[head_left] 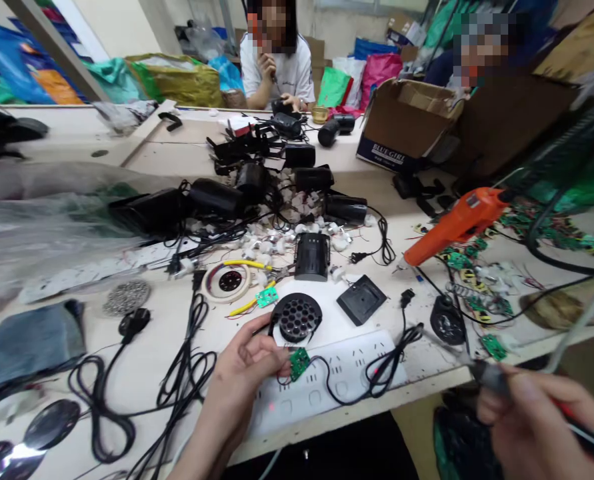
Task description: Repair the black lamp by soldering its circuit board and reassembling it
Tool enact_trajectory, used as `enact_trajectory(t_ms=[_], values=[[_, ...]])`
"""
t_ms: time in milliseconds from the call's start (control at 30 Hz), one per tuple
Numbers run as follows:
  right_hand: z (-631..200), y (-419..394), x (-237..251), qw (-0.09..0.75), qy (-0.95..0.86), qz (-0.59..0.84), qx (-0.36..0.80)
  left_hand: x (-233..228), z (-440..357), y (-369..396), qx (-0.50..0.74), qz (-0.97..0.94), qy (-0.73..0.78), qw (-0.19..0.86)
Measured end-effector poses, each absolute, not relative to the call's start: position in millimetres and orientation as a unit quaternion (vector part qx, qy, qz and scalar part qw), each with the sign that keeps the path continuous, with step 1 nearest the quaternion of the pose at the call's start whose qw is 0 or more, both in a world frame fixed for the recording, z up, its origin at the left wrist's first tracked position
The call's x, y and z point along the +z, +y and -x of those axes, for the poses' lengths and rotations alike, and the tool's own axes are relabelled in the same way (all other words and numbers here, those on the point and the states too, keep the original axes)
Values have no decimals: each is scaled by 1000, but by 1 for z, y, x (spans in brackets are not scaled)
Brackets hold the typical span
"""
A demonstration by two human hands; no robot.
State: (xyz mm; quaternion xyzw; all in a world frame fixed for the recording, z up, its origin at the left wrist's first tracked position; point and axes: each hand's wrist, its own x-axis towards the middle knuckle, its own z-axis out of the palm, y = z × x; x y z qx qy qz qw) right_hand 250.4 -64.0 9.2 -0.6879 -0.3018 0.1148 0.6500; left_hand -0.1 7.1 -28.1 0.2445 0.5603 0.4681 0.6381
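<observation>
My left hand (pixel 251 367) is closed, thumb and fingers pinching a small green circuit board (pixel 299 364) above a white power strip (pixel 314 393). A black cord runs from near this board to the right. Against my left fingertips stands a round black part with a honeycomb grille (pixel 297 318). At the lower right my right hand (pixel 531 407) grips what looks like a soldering iron (pixel 491 377), blurred, its thin tip pointing left toward a coil of black cord (pixel 397 357). The iron is apart from the board.
An orange electric screwdriver (pixel 457 223) hangs at the right. Pliers with yellow handles (pixel 247 265), a tape roll (pixel 227 281), a black square part (pixel 361 300) and several black housings (pixel 313 257) lie ahead. Black cords (pixel 191 347) cover the left. A co-worker (pixel 277 67) sits opposite.
</observation>
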Motion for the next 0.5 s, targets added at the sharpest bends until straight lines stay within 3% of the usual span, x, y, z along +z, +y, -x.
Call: enact_trajectory(t_ms=[200,367,500], values=[[-317,-66,28,731,-224,640,-77,-29,4,9,413,-272,603,626],[-336,-73,21,662,-231,699,-141,-36,8,13,392,-282,628,610],[-337,-62,12,642,-250,716,-109,-42,13,17,392,-262,629,618]])
